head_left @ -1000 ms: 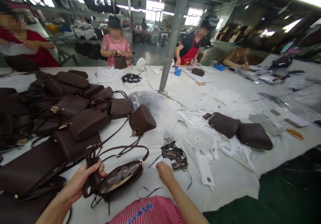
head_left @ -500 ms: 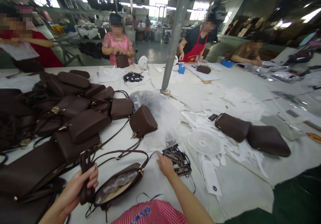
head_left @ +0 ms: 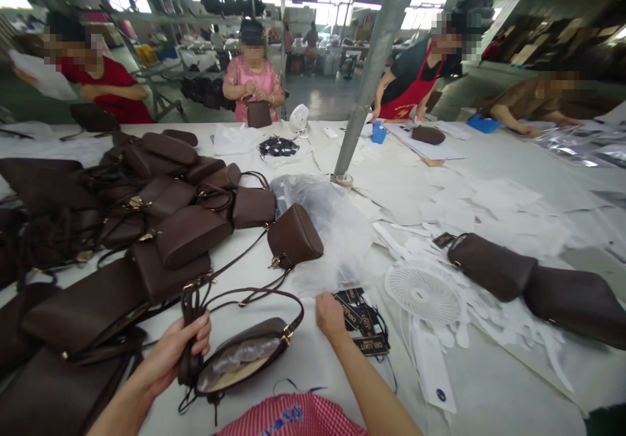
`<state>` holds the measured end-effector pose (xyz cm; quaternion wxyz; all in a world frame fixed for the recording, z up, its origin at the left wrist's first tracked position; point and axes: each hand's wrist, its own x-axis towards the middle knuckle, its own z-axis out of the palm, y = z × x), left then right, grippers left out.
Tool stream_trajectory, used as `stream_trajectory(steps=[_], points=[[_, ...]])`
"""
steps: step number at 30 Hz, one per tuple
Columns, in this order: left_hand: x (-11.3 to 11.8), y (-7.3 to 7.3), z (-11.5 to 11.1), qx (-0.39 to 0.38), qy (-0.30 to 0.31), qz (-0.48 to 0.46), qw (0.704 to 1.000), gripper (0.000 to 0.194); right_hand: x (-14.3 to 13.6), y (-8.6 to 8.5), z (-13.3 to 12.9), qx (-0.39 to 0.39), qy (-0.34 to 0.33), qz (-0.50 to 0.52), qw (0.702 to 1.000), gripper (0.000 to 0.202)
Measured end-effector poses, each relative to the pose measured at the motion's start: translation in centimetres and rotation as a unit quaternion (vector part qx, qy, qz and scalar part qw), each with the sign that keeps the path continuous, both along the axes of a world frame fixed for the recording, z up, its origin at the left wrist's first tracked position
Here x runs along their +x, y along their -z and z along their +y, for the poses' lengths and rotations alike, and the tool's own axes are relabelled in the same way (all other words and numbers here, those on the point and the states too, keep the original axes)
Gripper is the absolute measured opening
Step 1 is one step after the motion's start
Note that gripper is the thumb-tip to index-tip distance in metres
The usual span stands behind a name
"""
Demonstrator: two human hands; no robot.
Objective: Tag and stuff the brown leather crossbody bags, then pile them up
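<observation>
My left hand (head_left: 188,345) is wrapped round a folded bundle of brown straps (head_left: 188,305). Just right of it, an open brown bag (head_left: 239,358) with clear plastic inside lies on the table, its handle loop arching up. My right hand (head_left: 328,312) has its fingers curled at the left edge of a pile of black tags (head_left: 364,322) with gold lettering; what its fingertips hold, if anything, is hidden. A small brown bag (head_left: 296,235) with a gold clasp sits farther back, against a clear plastic bag (head_left: 332,227).
Many brown bags (head_left: 193,234) are heaped at the left. A white fan (head_left: 424,291) lies right of the tags, with two brown bags (head_left: 493,265) beyond. A metal post (head_left: 366,77) rises behind; several people work across the white table (head_left: 513,371).
The view has turned left, so things appear farther right. My right hand's fingers have curled in beside the tags, and the tags have shifted within the pile. My left hand keeps the straps.
</observation>
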<state>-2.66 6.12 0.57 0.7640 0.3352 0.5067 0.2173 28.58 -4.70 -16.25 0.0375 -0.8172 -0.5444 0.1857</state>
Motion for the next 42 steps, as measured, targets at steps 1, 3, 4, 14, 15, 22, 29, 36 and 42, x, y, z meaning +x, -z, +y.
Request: stream_trajectory(steps=[1,3,4,14,15,22,29,36,42], points=[[0.0,0.0,0.0,0.003,0.009,-0.002,1.0,0.039,0.0,-0.2,-0.1,0.002,-0.007,0.017,1.0,0.025],[-0.1,-0.1,-0.1,0.012,0.023,-0.009,1.0,0.038,0.3,-0.8,-0.8,0.006,-0.023,0.059,0.998,0.015],[-0.3,-0.1,-0.2,0.016,0.026,-0.013,0.999,0.038,0.5,-1.2,-1.2,0.007,-0.029,0.084,0.996,0.01],[-0.2,0.1,-1.2,0.036,0.031,-0.051,0.998,0.039,-1.2,-11.0,-5.5,0.094,0.177,0.581,0.789,0.029],[0.0,0.1,-1.3,0.044,0.04,-0.048,0.997,0.04,-2.0,-12.3,-5.4,0.092,0.175,0.598,0.777,0.03],[1.3,0.1,-2.1,0.138,0.083,-0.005,0.987,0.028,-9.3,-15.6,-2.1,0.049,0.1,0.578,0.809,0.039],[1.5,-0.2,-3.4,0.312,0.106,0.074,0.941,0.029,-15.7,-14.3,2.2,0.116,0.085,0.522,0.841,0.026],[0.8,1.3,-3.8,0.412,0.137,0.18,0.883,0.075,-18.3,-15.2,1.9,0.104,0.119,0.687,0.709,0.032],[2.1,1.8,-3.7,0.424,0.19,0.252,0.849,0.09,-18.8,-13.8,2.3,0.156,0.241,0.644,0.709,0.046]])
